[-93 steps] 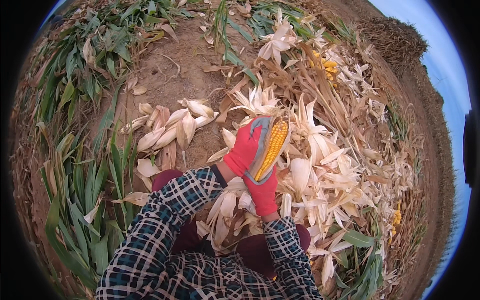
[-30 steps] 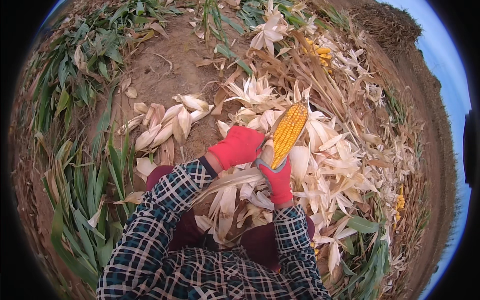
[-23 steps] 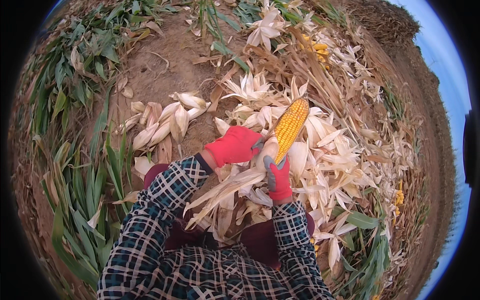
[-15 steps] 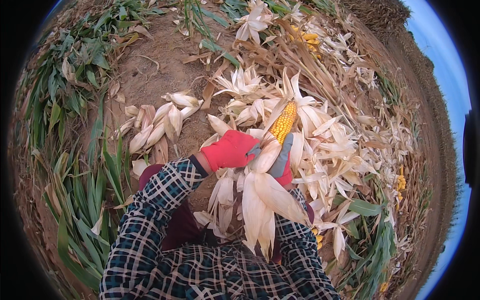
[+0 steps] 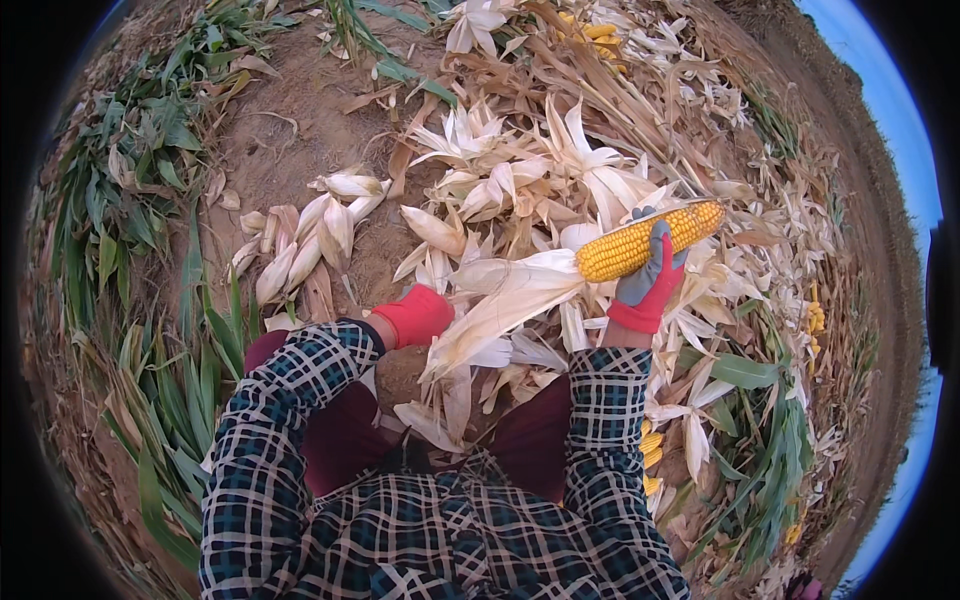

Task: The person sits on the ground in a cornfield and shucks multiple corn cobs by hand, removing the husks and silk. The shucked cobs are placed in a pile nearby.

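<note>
In my right hand, gloved in red and grey, is a yellow ear of corn, its tip pointing right. Pale peeled husk still hangs from the ear's left end and trails down and left. My left hand, in a red glove, is curled beside the lower end of that husk. Its fingertips are turned away, so whatever they may hold is hidden. Just beyond my left hand, an unpeeled ear lies among loose husks.
Several ears in husk lie on bare soil at the left. Dry husks cover the ground ahead and right. Peeled yellow ears lie at the far back and beside my right sleeve. Green leaves border the left.
My right hand has moved right with the ear, which has tipped from nearly upright to pointing right and shows more kernels. My left hand has drawn away to the left and down.
</note>
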The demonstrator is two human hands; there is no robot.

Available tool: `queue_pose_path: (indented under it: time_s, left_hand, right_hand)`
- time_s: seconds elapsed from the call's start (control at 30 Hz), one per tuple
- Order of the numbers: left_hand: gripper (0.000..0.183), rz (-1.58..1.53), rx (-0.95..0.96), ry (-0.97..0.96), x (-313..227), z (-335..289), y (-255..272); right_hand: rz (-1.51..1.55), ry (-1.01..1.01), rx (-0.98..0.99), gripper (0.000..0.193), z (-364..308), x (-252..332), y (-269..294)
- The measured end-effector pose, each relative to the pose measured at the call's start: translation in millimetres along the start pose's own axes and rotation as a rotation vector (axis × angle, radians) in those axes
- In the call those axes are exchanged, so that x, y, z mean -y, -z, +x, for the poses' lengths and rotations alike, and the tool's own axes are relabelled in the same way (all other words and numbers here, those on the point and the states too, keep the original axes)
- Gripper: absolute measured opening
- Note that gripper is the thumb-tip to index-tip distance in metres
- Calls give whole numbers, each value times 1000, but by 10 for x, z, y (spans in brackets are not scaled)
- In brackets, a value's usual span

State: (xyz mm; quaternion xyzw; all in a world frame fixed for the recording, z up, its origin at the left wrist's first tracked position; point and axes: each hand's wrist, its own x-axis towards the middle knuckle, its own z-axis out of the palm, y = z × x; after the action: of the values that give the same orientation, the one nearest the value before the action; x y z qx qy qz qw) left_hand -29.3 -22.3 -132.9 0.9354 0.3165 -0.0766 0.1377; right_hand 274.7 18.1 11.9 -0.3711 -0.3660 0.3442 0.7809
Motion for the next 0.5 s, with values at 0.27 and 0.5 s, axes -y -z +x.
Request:
queue_pose_path:
  time_s: [0.27, 0.5]
  left_hand:
    - [50, -130, -677, 514, 534, 38, 642]
    - [68, -624, -1263, 156, -191, 161, 1402]
  right_hand:
    - [-385, 242, -262, 64, 130, 64, 205]
    - [-546, 248, -96, 83, -165, -293, -271]
